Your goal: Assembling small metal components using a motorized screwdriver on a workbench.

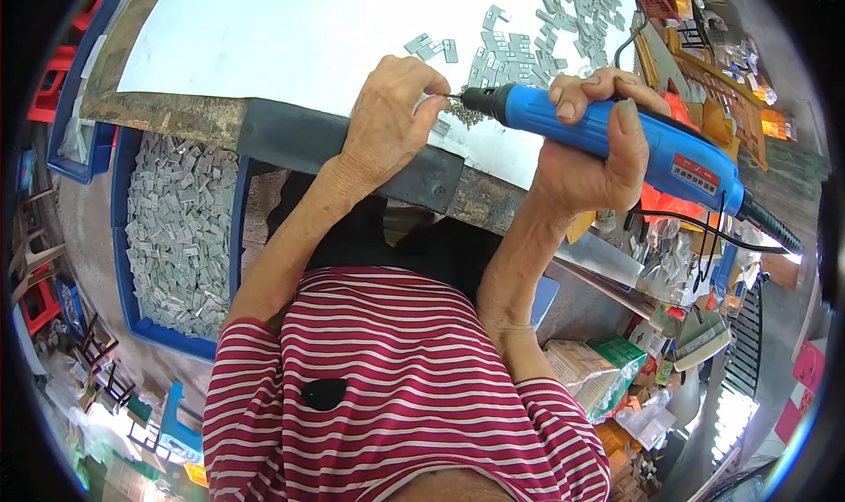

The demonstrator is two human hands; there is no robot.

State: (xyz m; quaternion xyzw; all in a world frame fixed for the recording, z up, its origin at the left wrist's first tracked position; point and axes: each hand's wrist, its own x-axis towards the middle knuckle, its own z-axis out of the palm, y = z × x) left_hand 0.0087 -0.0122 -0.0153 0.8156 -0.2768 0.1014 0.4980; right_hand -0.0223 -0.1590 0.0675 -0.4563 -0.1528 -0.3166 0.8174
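Note:
My right hand [585,172] is wrapped round a blue electric screwdriver [550,115], held almost level with its black nose pointing left. My left hand [387,119] has thumb and forefinger pinched together at the tip of the thin bit. Whatever sits between those fingertips is too small to make out. Just under the screwdriver's nose lies a little heap of tiny screws [464,112] on the white sheet [264,40]. Beyond my hands, flat grey rectangular pieces [506,62] lie scattered, with a bigger spread of them toward the far right.
A blue bin [123,278] full of similar grey pieces stands below the table's left side. Dark padding [295,141] covers part of the table's near edge. The screwdriver's black cord [766,220] trails off right, among bags and boxes [581,370].

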